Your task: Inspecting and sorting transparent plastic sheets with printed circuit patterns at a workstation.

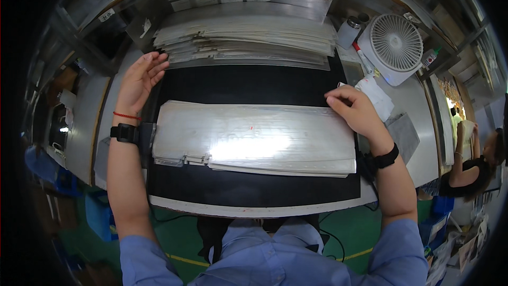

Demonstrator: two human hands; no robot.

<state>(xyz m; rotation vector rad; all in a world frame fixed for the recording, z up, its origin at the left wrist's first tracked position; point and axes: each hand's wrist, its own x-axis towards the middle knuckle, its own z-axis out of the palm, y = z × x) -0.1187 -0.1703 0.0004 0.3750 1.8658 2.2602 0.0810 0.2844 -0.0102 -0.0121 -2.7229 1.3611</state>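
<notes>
Clear plastic sheets [254, 140] lie stacked on the black mat [254, 190] at the tabletop's middle, a taller pile [246, 39] at twelve o'clock. The right hand [355, 108] sits at the near stack's two o'clock corner, fingers curled onto its edge, seemingly pinching the top sheet. The left hand [140, 79] hovers flat and open at ten o'clock, holding nothing. To my eye, peeling one sheet cleanly needs the corner lifted slowly while that free palm steadies the stack.

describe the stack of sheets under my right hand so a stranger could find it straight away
Start at the black rectangular work mat. The near stack of glossy translucent plastic sheets lies across its middle, the right hand touching its far right corner. Unlike the far stack of similar sheets, it lies flat, glaring under the light.
</notes>
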